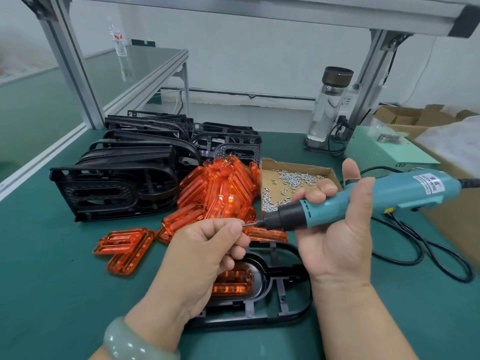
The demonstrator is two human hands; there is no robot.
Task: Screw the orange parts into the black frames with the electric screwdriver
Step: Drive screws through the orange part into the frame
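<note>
- The teal electric screwdriver with a black nose (350,201) lay across the right hand (337,242), fingers curled round its body, above the worktop's near edge.
- The left hand (207,245) pinched its metal bit (253,223); any screw there could not be made out.
- Beneath the hands lay one black plastic frame (285,302) with one orange ribbed part (233,280) seated in it.
- Behind it lay a heap of orange parts (220,193), with two loose ones (124,246) to its left.
- An open cardboard tray (270,172) held many small silver screws (293,178).
- Stacked black frames (124,178) stood toward the far left of the green-matted worktop (52,281).

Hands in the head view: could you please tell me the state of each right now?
Left hand: closed, pinching the thin metal bit at its tip.
Right hand: closed, holding the teal electric screwdriver.
</note>
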